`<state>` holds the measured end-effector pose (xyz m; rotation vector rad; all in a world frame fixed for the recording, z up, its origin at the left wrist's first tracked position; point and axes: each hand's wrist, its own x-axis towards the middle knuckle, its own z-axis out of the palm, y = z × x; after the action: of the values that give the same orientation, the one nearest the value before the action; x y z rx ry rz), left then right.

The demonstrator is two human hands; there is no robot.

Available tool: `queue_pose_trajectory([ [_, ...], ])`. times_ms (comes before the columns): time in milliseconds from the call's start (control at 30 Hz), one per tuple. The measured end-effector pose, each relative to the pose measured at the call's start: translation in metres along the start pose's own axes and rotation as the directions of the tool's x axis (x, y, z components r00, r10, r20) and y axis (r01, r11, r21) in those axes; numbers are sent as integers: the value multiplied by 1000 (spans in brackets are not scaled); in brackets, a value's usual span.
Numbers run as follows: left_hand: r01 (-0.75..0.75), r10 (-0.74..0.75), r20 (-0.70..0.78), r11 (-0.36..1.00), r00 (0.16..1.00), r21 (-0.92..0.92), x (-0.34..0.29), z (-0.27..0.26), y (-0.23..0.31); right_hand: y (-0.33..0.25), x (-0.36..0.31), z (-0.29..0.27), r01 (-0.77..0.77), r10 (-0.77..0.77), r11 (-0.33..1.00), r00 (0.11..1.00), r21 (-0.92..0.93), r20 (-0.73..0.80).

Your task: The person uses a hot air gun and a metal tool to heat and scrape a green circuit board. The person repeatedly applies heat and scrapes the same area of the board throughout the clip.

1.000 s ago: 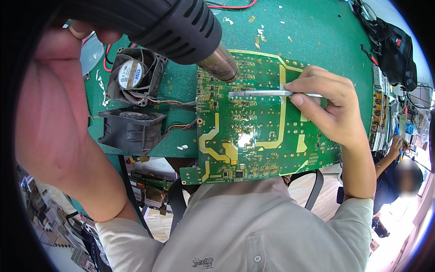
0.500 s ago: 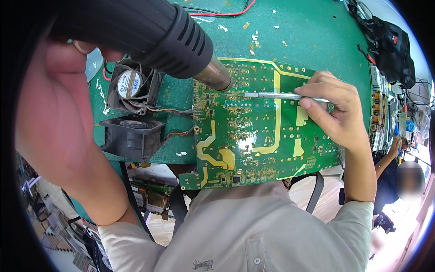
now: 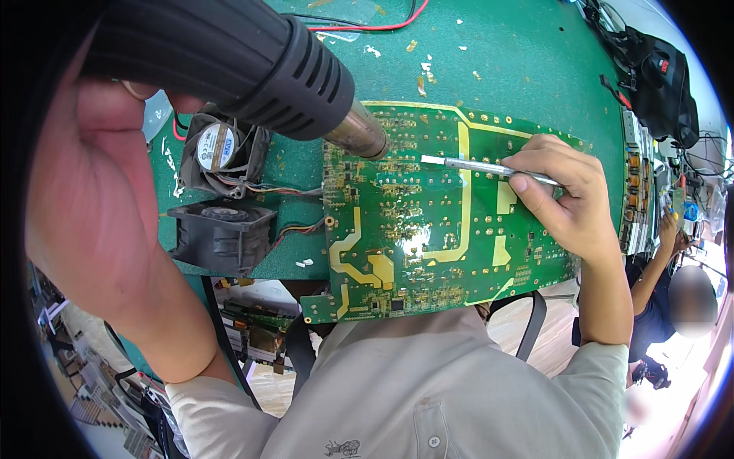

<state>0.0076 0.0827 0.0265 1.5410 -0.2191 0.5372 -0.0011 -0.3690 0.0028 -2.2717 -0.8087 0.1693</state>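
Green matting covers the desk (image 3: 535, 61), littered with pale scraps toward its far edge, and a cluttered workshop floor shows below the near edge. Nearest the camera, the person's pale shirt fills the lower frame, with a large green circuit board (image 3: 428, 229) lying solder side up directly beyond it, its near edge overhanging the desk toward the body. Judgement: the board is stiff, flat and light, but fragile at its small soldered parts and likely hot close to the nozzle; it is best held by its bare edges or corners, well clear of the heated patch. The right hand (image 3: 566, 191) rests on the board's right portion, its fingers pinched around slim metal tweezers (image 3: 482, 166) in a pen grip, the tips lying low over the upper middle of the board. Judgement: the tweezers are thin, springy and slick, so a grip near mid-length gives control. The left hand (image 3: 92, 176) is clenched around the handle of a black hot air gun (image 3: 229, 53), whose metal nozzle (image 3: 359, 134) points down at the board's upper left corner, near the tweezer tips. Left of the board, two black cooling fans (image 3: 222, 191) sit wired to it. Farther right, a black bag (image 3: 661, 76) lies on the desk, and another person (image 3: 673, 298) works beyond.
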Motion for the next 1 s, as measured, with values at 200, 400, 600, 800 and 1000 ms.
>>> queue_pose_trajectory([
  [200, -24, 31, -127, 998, 991, 55, -9, 40, 9, 2, 0, -2, 31, -29, 998, 999, -46, 29],
  [400, -114, 98, 78, 964, 992, 242, -14, 56, 18, 4, 0, 3, 62, -60, 997, 997, 36, -44],
  [600, -82, 83, 0, 986, 997, 144, -14, 63, 23, -20, 17, -23, 47, -47, 998, 999, -38, 0],
  [800, -46, 50, -36, 995, 998, 92, -15, 72, 24, -52, 45, -41, 75, -72, 984, 997, 160, -28],
  [1000, -87, 92, -70, 994, 993, 72, -11, 76, 18, -63, 50, -34, 135, -135, 991, 991, -5, -24],
])
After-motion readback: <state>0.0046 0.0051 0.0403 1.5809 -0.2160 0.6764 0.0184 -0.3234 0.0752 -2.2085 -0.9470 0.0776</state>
